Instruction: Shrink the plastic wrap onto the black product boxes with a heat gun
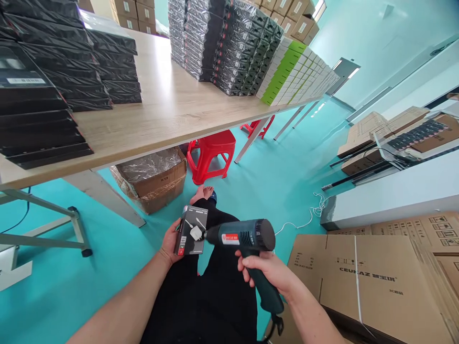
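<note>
My left hand (169, 242) grips a small dark charger box (192, 231) by its left edge, over my lap. Its front shows a white plug and cable. In my right hand (264, 270) is a dark heat gun (240, 234), held by the handle with the fingers wrapped round it. The gun's nozzle points left at the box's front and looks very near it; whether they touch I cannot tell. A black cord hangs from the bottom of the handle.
A wooden table (158, 114) carries stacks of film-wrapped black boxes (111, 62) and white-green boxes (297, 71). Below are an open carton (158, 186) and a red stool (215, 150). Large cartons (362, 272) stand at right; a white cable (297, 224) lies on the floor.
</note>
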`<action>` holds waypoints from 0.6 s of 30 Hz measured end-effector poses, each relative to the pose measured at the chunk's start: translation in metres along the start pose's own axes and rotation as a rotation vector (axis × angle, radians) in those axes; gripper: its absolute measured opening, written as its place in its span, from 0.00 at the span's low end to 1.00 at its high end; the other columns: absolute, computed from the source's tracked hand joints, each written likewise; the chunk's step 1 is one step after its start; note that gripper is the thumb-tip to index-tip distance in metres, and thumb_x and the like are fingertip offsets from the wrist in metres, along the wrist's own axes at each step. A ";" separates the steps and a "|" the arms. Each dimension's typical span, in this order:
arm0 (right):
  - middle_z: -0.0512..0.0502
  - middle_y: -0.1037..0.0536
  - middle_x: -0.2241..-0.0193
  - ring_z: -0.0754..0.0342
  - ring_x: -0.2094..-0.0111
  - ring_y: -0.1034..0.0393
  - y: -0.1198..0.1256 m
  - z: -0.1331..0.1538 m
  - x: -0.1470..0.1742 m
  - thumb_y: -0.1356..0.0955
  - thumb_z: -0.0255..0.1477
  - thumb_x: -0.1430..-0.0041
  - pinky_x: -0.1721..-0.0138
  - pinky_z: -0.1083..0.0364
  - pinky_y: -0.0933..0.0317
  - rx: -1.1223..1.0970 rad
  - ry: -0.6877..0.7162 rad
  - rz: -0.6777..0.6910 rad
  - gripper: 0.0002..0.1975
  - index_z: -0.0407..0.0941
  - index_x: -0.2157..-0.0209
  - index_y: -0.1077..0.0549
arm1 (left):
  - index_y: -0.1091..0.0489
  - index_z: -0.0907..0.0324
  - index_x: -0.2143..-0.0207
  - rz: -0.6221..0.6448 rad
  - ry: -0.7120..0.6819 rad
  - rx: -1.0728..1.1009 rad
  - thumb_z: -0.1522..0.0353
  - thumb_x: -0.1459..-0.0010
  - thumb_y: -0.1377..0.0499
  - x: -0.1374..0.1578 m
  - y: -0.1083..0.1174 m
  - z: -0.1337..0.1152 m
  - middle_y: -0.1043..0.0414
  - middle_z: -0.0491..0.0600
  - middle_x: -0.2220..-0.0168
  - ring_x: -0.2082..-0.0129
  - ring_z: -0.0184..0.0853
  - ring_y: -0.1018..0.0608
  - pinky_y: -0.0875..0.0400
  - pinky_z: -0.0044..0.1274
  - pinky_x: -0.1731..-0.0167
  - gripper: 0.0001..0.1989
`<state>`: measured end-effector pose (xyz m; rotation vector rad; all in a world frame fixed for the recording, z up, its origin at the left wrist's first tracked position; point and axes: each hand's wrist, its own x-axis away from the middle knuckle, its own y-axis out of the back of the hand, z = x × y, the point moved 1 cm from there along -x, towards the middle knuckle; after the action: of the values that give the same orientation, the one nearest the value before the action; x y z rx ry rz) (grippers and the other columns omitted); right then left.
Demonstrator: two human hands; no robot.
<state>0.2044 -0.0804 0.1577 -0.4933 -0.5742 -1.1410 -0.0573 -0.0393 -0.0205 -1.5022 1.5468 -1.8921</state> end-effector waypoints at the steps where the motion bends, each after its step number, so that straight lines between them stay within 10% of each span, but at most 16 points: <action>1: 0.44 0.23 0.71 0.56 0.76 0.31 -0.001 -0.002 0.003 0.31 0.29 0.49 0.76 0.57 0.36 -0.002 -0.034 0.054 0.14 0.39 0.60 0.25 | 0.29 0.65 0.54 -0.003 -0.022 0.011 0.57 0.45 0.42 0.000 -0.001 0.000 0.22 0.57 0.63 0.61 0.46 0.20 0.26 0.35 0.60 0.22; 4: 0.43 0.23 0.70 0.55 0.76 0.30 -0.005 -0.007 0.010 0.32 0.27 0.49 0.77 0.58 0.37 -0.074 -0.059 0.171 0.15 0.38 0.59 0.26 | 0.31 0.62 0.52 -0.026 -0.137 0.065 0.58 0.44 0.41 -0.002 -0.001 -0.001 0.23 0.56 0.59 0.58 0.45 0.21 0.27 0.37 0.55 0.22; 9: 0.44 0.24 0.69 0.55 0.73 0.30 -0.012 -0.014 0.003 0.34 0.30 0.45 0.75 0.57 0.35 -0.234 0.086 -0.076 0.14 0.40 0.57 0.27 | 0.33 0.63 0.52 -0.049 -0.221 0.139 0.53 0.46 0.41 -0.007 0.004 -0.004 0.27 0.59 0.53 0.51 0.49 0.25 0.30 0.43 0.52 0.26; 18: 0.43 0.24 0.68 0.55 0.74 0.31 -0.036 -0.018 -0.007 0.32 0.31 0.45 0.74 0.56 0.35 -0.199 0.135 -0.096 0.15 0.39 0.57 0.27 | 0.32 0.64 0.59 -0.126 -0.205 0.181 0.52 0.45 0.42 -0.014 0.011 -0.003 0.26 0.63 0.57 0.55 0.50 0.23 0.25 0.42 0.59 0.24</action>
<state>0.1714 -0.0991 0.1416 -0.5584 -0.3717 -1.3197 -0.0581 -0.0319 -0.0367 -1.6842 1.1855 -1.8215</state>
